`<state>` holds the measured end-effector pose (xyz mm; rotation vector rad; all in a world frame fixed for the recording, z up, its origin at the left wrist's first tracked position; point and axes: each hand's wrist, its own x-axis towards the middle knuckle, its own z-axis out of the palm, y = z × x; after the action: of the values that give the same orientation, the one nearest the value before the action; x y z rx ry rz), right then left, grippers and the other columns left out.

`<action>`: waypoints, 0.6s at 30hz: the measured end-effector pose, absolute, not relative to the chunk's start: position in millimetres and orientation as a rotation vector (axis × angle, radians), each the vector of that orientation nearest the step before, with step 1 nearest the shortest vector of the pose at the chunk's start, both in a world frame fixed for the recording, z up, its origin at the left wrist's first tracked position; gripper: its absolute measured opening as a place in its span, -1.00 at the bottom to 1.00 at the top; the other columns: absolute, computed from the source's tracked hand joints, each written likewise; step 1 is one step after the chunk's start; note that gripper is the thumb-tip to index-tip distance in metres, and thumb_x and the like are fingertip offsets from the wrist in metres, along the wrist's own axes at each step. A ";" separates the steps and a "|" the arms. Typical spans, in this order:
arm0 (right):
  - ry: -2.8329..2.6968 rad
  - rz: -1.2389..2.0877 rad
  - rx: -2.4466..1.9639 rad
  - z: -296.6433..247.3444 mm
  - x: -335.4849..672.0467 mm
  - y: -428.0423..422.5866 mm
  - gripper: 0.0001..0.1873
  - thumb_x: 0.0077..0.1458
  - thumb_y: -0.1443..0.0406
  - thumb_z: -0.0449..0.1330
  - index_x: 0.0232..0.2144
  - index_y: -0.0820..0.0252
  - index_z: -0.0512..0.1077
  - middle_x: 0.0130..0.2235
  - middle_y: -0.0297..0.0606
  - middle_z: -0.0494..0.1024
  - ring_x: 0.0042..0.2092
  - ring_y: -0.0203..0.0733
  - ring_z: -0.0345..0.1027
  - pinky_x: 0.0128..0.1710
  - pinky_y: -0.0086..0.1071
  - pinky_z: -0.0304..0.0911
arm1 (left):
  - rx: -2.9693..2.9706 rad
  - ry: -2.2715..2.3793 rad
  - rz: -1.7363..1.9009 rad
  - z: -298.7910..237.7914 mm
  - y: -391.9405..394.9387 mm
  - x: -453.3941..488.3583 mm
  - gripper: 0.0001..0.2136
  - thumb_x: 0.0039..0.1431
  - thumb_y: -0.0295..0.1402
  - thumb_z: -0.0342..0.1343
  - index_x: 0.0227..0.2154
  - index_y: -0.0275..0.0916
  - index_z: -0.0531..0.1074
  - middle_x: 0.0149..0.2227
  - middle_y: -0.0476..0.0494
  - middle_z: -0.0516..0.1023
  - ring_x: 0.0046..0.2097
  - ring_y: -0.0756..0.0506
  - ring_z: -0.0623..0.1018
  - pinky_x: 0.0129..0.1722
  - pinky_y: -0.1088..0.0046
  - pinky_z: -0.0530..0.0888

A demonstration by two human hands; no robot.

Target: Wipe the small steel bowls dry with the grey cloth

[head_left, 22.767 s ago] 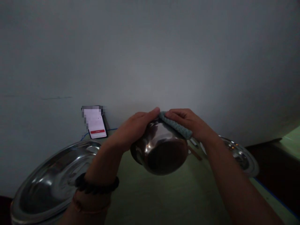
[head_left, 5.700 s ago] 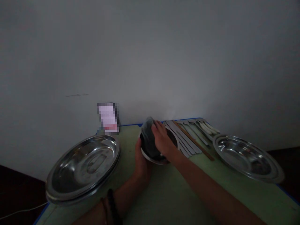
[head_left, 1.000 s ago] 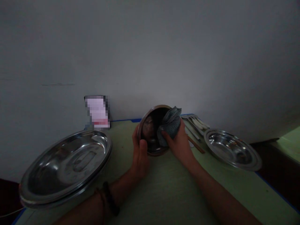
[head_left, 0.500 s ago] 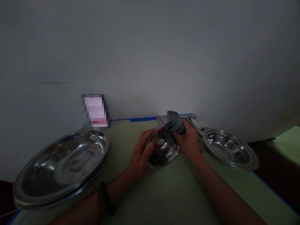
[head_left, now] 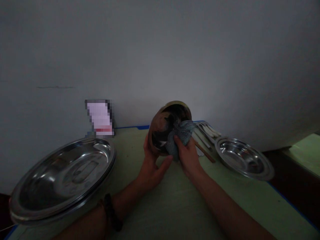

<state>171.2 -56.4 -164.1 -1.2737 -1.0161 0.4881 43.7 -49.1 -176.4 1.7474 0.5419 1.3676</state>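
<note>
A shiny metal bowl [head_left: 160, 128] is held up over the table, tilted so its inside faces me. My left hand [head_left: 152, 168] supports it from below and the left, fingers behind the wall and thumb near the lower rim. In my right hand [head_left: 188, 156] is a bunched grey-blue checked cloth [head_left: 183, 133], pressed against the bowl's lower right rim and inside. The fingertips of my right hand are partly hidden by the cloth.
Nested oval metal dishes [head_left: 62, 180] stand at the left, another metal dish [head_left: 245, 158] at the right. Behind my right hand lie a brown stick [head_left: 205, 151] and several white-handled utensils [head_left: 208, 130]. A blurred phone-like screen [head_left: 100, 116] leans against the wall.
The bowl has been raised and turned, so its opening now faces me. My right hand with the cloth has moved down and left to the lower rim, uncovering the brown stick.
</note>
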 end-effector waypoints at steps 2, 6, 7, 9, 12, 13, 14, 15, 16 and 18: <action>-1.011 0.472 -1.291 -164.8 169.9 -57.2 -0.56 0.05 0.12 0.10 -0.05 0.22 0.32 -0.04 -0.08 0.50 -0.01 -0.06 0.38 0.00 -0.14 0.24 | 1.712 0.667 1.434 -174.7 -46.5 45.0 -0.28 0.11 -0.41 0.12 0.23 -0.08 -0.18 0.27 -0.27 0.09 0.22 -0.17 0.25 0.12 0.27 0.32; -1.038 0.388 -1.352 -162.2 183.3 -54.1 -0.60 0.00 0.19 0.13 -0.11 0.24 0.32 -0.09 -0.06 0.50 -0.06 -0.04 0.37 -0.01 -0.14 0.22 | 1.570 0.814 1.370 -171.4 -44.8 46.3 -0.37 0.14 -0.39 0.01 0.21 -0.08 -0.17 0.11 -0.26 0.29 -0.21 -0.05 0.52 -0.41 0.46 0.53; -1.053 0.328 -1.370 -160.1 189.5 -53.5 -0.61 -0.01 0.21 0.14 -0.12 0.24 0.32 -0.10 -0.07 0.50 -0.06 -0.04 0.36 -0.02 -0.14 0.21 | 1.559 0.828 1.329 -170.7 -45.1 45.7 -0.37 0.13 -0.41 0.00 0.21 -0.07 -0.16 0.06 -0.24 0.33 -0.35 0.00 0.50 -0.53 0.51 0.49; -1.096 0.177 -1.391 -154.4 203.1 -53.9 -0.65 -0.02 0.23 0.14 -0.14 0.22 0.32 -0.12 -0.09 0.49 -0.08 -0.04 0.35 -0.04 -0.14 0.21 | 1.603 0.817 1.278 -169.2 -45.4 43.0 -0.37 0.08 -0.48 -0.02 0.21 -0.07 -0.07 -0.03 -0.18 0.40 -0.47 0.06 0.44 -0.57 0.53 0.45; -1.192 -0.014 -1.445 -144.4 220.6 -58.8 -0.73 -0.03 0.24 0.14 -0.22 0.18 0.32 -0.23 -0.17 0.49 -0.20 -0.08 0.35 -0.16 -0.19 0.24 | 1.747 0.706 1.214 -165.8 -44.9 36.7 -0.40 0.01 -0.57 -0.02 0.15 -0.05 0.14 0.02 -0.15 0.41 -0.30 -0.01 0.51 -0.31 0.43 0.51; -1.230 -0.072 -1.466 -141.6 224.5 -60.9 -0.77 -0.03 0.25 0.14 -0.27 0.17 0.33 -0.28 -0.20 0.48 -0.24 -0.10 0.34 -0.20 -0.22 0.24 | 1.780 0.662 1.194 -164.3 -44.7 34.6 -0.41 0.01 -0.58 -0.02 0.13 -0.04 0.19 0.04 -0.14 0.41 -0.24 -0.05 0.52 -0.25 0.40 0.50; -1.267 -0.121 -1.476 -139.4 227.1 -62.8 -0.80 -0.04 0.25 0.15 -0.30 0.17 0.33 -0.32 -0.23 0.47 -0.28 -0.11 0.33 -0.24 -0.24 0.24 | 1.798 0.624 1.175 -162.9 -44.8 33.0 -0.42 0.01 -0.58 -0.01 0.12 -0.03 0.22 0.06 -0.14 0.40 -0.20 -0.08 0.52 -0.22 0.37 0.50; -1.297 -0.157 -1.475 -137.9 228.4 -64.2 -0.83 -0.04 0.26 0.16 -0.33 0.17 0.33 -0.35 -0.25 0.46 -0.31 -0.13 0.32 -0.26 -0.25 0.23 | 1.804 0.598 1.160 -161.5 -45.3 32.1 -0.44 0.01 -0.57 0.00 0.11 -0.04 0.24 0.06 -0.15 0.41 -0.20 -0.09 0.52 -0.22 0.36 0.50; -1.307 -0.174 -1.462 -137.0 228.2 -64.9 -0.83 -0.05 0.25 0.17 -0.35 0.17 0.33 -0.36 -0.26 0.46 -0.32 -0.14 0.32 -0.27 -0.26 0.23 | 1.791 0.590 1.156 -160.4 -46.4 31.8 -0.45 0.02 -0.55 0.02 0.11 -0.05 0.24 0.05 -0.16 0.41 -0.24 -0.09 0.53 -0.26 0.36 0.51; -1.239 -0.140 -1.409 -137.4 223.7 -64.2 -0.78 -0.04 0.22 0.18 -0.31 0.19 0.34 -0.32 -0.23 0.48 -0.28 -0.13 0.33 -0.24 -0.25 0.23 | 1.727 0.607 1.171 -159.0 -49.8 33.6 -0.43 0.04 -0.50 0.07 0.15 -0.05 0.17 0.05 -0.20 0.41 -0.33 -0.05 0.53 -0.36 0.39 0.53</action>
<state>223.7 -64.2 -137.4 -1.4090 -1.2394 -0.1404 33.6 -49.8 -159.0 1.7273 0.6067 1.1712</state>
